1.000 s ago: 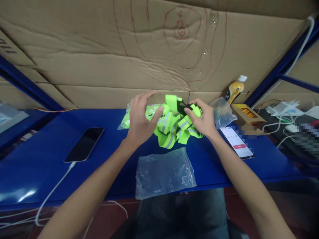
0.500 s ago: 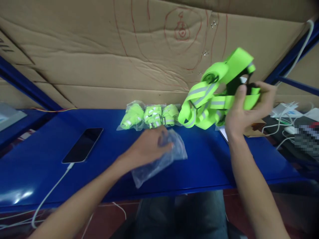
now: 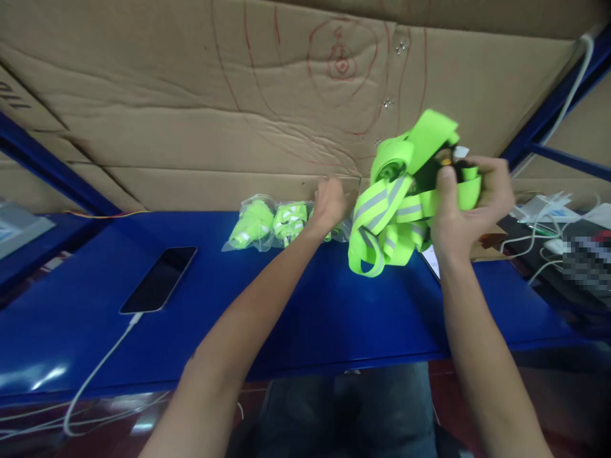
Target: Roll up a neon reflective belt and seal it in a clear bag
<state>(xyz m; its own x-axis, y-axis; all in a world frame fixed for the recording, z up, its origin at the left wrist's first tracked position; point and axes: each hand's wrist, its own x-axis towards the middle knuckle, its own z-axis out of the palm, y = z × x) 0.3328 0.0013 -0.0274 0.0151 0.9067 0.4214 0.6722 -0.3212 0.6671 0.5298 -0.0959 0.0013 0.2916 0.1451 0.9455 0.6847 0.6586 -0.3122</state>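
Observation:
My right hand (image 3: 470,207) grips a bundle of neon-green straps (image 3: 396,203) with grey reflective stripes and black parts, held up above the right half of the blue shelf. My left hand (image 3: 330,203) reaches to the back of the shelf by the cardboard, its fingers curled; what they hold, if anything, is hidden. Beneath and beside that hand lie clear bags with green straps inside: one at the left (image 3: 252,224), another next to it (image 3: 290,219), and more partly covered by my left hand and wrist.
A dark phone (image 3: 160,280) with a white cable lies on the left of the blue shelf (image 3: 119,356). Cardboard (image 3: 167,140) stands behind. Another phone (image 3: 431,262) lies under my right hand; cables and papers (image 3: 544,210) are at the right.
My left hand has moved up and back from the middle of the shelf. The flat clear bag near it no longer shows there. The strap bundle has shifted slightly left and down.

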